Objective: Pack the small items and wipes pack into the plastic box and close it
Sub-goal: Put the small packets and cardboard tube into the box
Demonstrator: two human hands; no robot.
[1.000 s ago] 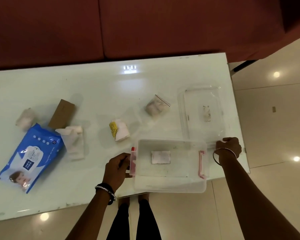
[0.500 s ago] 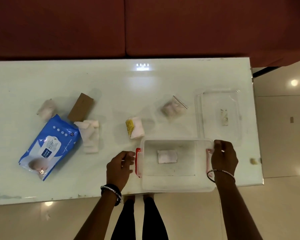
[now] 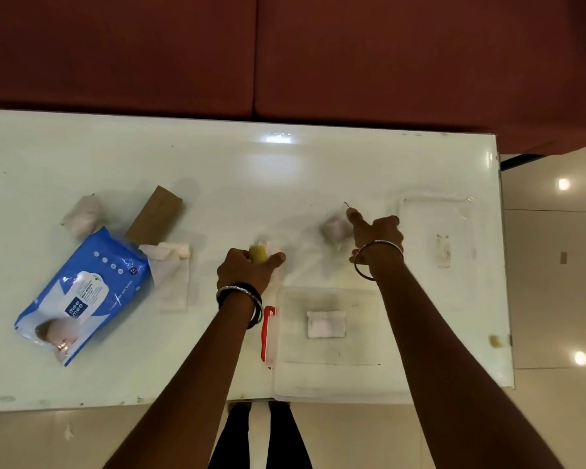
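The clear plastic box (image 3: pixel 322 394) stands open at the table's near edge, a red latch (image 3: pixel 268 333) on its left side and a white pad (image 3: pixel 325 324) inside. My left hand (image 3: pixel 247 269) is closed around a small yellow-and-white roll (image 3: pixel 263 253) just beyond the box. Further right, my right hand (image 3: pixel 378 235) curls around the right side of a clear zip bag (image 3: pixel 332 228), which rests on the table. The blue wipes pack (image 3: pixel 82 292) lies at the left.
The box's clear lid (image 3: pixel 433 231) lies flat at the right end of the white table (image 3: pixel 285 170). A brown carton (image 3: pixel 154 214), a white wrapped bundle (image 3: pixel 82 216) and a folded white cloth (image 3: pixel 171 269) sit near the wipes pack. Dark red upholstery runs behind the table.
Both hands have left the sides of the box and reached forward: the left onto the yellow-and-white roll, the right onto the zip bag. The box has stayed in place.
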